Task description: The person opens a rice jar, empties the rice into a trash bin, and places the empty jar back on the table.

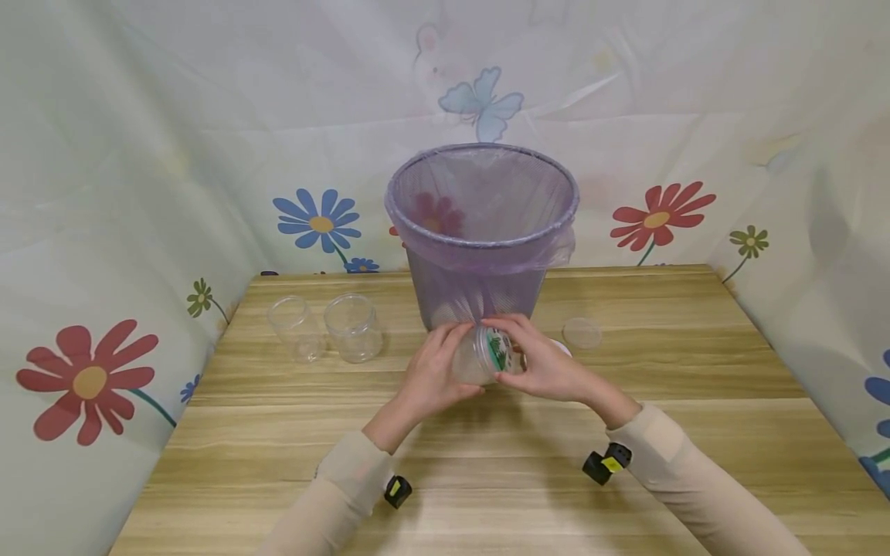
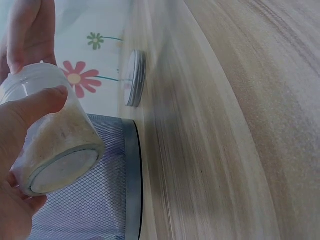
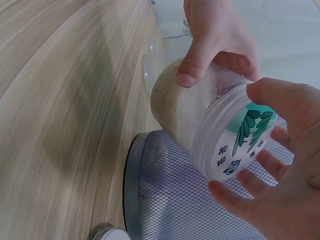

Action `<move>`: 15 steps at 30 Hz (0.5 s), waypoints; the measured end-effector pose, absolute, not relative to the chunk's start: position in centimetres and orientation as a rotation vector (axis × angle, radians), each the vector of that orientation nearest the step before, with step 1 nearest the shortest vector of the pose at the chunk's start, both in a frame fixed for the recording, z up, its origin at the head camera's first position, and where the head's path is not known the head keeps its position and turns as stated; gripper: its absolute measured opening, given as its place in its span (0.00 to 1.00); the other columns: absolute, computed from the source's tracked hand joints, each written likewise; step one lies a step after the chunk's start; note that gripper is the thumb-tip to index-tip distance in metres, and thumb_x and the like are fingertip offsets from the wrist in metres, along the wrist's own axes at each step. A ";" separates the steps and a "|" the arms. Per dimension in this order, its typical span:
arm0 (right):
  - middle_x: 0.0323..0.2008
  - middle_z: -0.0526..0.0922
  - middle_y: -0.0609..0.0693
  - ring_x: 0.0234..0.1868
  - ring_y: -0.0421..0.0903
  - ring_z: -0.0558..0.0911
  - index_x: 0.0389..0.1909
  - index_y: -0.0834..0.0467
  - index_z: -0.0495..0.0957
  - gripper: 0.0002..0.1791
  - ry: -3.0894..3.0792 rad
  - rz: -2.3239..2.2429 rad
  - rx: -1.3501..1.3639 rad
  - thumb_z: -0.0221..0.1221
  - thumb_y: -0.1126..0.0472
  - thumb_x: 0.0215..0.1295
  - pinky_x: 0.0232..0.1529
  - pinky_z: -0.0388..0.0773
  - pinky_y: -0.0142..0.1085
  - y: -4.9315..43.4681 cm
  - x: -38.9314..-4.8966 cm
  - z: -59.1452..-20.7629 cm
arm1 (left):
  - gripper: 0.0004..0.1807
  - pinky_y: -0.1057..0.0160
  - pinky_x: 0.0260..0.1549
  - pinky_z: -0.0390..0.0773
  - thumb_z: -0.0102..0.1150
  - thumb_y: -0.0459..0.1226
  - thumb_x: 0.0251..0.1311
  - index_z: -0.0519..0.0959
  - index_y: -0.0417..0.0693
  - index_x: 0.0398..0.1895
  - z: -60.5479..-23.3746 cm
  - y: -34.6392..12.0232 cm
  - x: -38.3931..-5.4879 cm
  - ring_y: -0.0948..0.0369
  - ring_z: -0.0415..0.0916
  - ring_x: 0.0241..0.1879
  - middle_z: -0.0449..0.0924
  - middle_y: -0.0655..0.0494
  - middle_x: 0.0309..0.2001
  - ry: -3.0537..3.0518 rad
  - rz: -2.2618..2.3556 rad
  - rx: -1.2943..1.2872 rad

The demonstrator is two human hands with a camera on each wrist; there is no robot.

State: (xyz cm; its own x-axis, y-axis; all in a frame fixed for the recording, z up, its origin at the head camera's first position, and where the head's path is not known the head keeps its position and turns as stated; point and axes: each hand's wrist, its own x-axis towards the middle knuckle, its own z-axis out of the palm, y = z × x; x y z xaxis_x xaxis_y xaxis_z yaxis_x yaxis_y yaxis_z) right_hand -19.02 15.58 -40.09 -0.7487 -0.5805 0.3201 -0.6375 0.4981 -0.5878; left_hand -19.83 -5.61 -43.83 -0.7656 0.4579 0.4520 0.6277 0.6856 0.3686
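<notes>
A clear plastic jar [image 1: 467,364] with pale, cloudy contents is held tilted in front of the bin. My left hand [image 1: 433,369] grips its body, thumb lying along the side and fingers on the far side. Around the rim of its lid [image 3: 245,140], my right hand [image 1: 545,366] spreads its thumb and fingers and holds the edge. A green leaf print, dark characters and a small blue figure mark the white lid. The lid sits on the jar mouth. In the left wrist view the jar's round base [image 2: 65,170] faces the camera.
A purple mesh bin [image 1: 480,282] lined with a thin bag stands right behind the hands. Two clear lidless jars [image 1: 353,328] are at the left. A clear disc [image 1: 582,333] and a flat silver-rimmed round piece [image 2: 135,78] lie to the right. Floral sheeting surrounds the wooden table [image 1: 278,463].
</notes>
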 end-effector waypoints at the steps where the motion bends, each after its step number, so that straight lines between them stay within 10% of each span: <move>1: 0.61 0.62 0.56 0.47 0.50 0.71 0.65 0.56 0.60 0.40 -2.651 1.085 1.089 0.65 0.63 0.50 0.33 0.77 0.40 15.6 -19.1 -40.1 | 0.52 0.56 0.54 0.72 0.78 0.49 0.28 0.63 0.47 0.63 -43.8 -5.6 -19.8 0.53 0.68 0.55 0.67 0.49 0.57 -2.573 -0.739 -0.857; 9: 0.64 0.57 0.61 0.64 0.54 0.61 0.65 0.57 0.58 0.41 -2.610 1.061 1.171 0.64 0.67 0.48 0.56 0.69 0.50 15.6 -19.0 -40.2 | 0.52 0.56 0.54 0.72 0.78 0.48 0.28 0.64 0.46 0.63 -43.8 -5.6 -19.8 0.53 0.68 0.55 0.68 0.49 0.56 -2.547 -0.744 -0.862; 15: 0.63 0.57 0.62 0.61 0.55 0.64 0.66 0.59 0.56 0.42 -2.589 1.062 1.133 0.64 0.66 0.50 0.54 0.71 0.48 15.5 -19.0 -40.3 | 0.52 0.56 0.54 0.72 0.78 0.49 0.27 0.64 0.46 0.62 -44.0 -5.6 -19.9 0.53 0.68 0.54 0.68 0.49 0.56 -2.535 -0.754 -0.846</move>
State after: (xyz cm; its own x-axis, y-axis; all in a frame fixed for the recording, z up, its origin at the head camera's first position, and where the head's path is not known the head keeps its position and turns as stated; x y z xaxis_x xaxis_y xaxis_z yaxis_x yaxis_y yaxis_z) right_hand -18.96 15.53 -40.27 -0.7118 -0.5985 0.3676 -0.6844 0.4729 -0.5550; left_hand -19.94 -5.60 -43.96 -0.7546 0.4413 0.4857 0.6350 0.6777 0.3708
